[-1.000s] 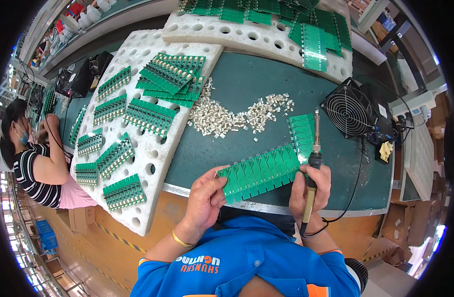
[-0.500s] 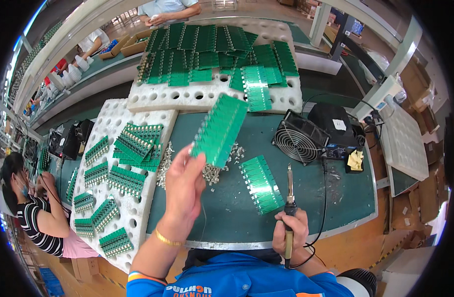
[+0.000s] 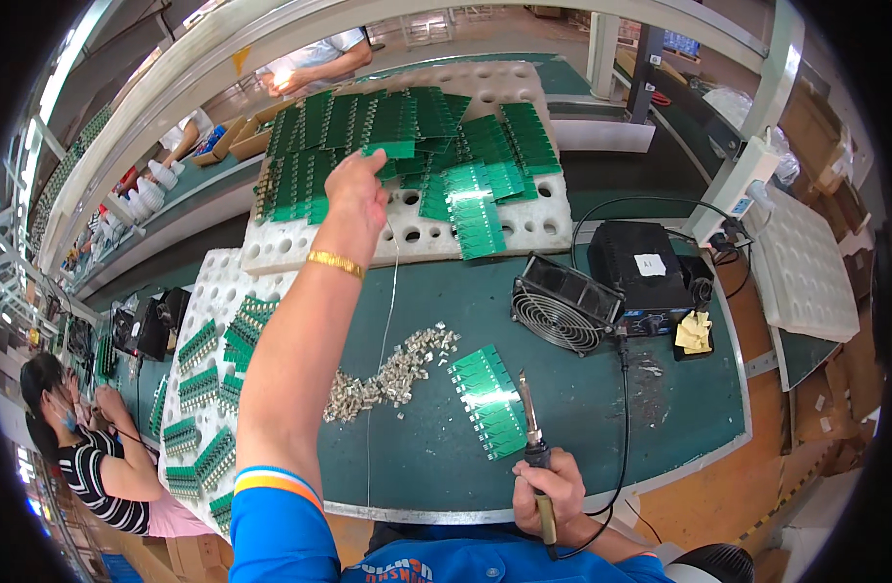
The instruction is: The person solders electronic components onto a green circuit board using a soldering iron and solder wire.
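Observation:
My left hand (image 3: 357, 199) reaches over the far white foam board (image 3: 428, 235), its fingers pinched at the edge of a green circuit board (image 3: 397, 150) among many overlapping ones. A thin wire (image 3: 395, 277), likely solder, trails down from that hand. Low on the right, my right hand (image 3: 551, 491) grips a soldering iron (image 3: 536, 449), tip pointing up and away. Just left of the iron's tip, a shiny green circuit board (image 3: 485, 396) lies flat on the dark green table. Small pale metallic parts (image 3: 392, 377) are heaped beside my left forearm.
A black fan (image 3: 562, 313) with a wire guard stands before a black soldering station (image 3: 638, 277). Yellow sponge pieces (image 3: 694, 331) sit nearby. Boards with fitted parts cover the left foam board (image 3: 215, 284), partly behind my arm. Another person (image 3: 110, 457) works at left; the iron's cable (image 3: 625, 428) loops rightward.
My left hand has carried a circuit board forward from above the table to the far stack. My right hand, still holding the iron, has lowered slightly. The view has shifted.

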`<state>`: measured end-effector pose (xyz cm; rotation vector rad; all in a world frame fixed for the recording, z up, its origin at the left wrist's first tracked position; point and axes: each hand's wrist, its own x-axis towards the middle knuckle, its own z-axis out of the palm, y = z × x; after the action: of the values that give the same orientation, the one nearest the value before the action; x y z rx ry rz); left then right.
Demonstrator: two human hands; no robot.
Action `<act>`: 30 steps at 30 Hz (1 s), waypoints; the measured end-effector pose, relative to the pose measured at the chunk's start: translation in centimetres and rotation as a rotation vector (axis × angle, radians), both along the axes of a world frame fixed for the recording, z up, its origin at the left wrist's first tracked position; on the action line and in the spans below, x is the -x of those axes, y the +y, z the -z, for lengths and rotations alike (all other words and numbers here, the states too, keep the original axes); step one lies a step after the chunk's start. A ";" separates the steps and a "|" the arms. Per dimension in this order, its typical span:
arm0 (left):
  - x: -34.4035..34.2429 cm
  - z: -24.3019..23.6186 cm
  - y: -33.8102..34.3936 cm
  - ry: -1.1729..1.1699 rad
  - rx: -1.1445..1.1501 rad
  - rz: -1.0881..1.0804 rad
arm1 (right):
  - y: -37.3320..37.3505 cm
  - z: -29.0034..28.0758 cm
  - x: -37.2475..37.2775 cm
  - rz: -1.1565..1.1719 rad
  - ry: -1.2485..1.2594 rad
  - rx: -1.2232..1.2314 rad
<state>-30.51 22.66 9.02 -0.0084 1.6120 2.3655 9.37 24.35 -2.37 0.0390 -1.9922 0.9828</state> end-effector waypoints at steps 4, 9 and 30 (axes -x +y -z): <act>4.1 -0.9 1.8 -0.032 -0.028 -0.017 | -0.1 -0.2 0.5 -0.039 0.060 0.041; 4.3 -0.3 2.0 0.207 0.467 0.002 | 0.3 0.3 0.6 -0.071 0.032 0.070; -24.6 6.3 -17.2 -0.263 -0.165 0.491 | -0.8 -0.3 0.9 -0.108 -0.218 -0.131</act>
<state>-5.95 5.47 2.72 0.0949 1.1371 2.0090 8.48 23.53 -2.10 0.1167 -2.2731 0.9561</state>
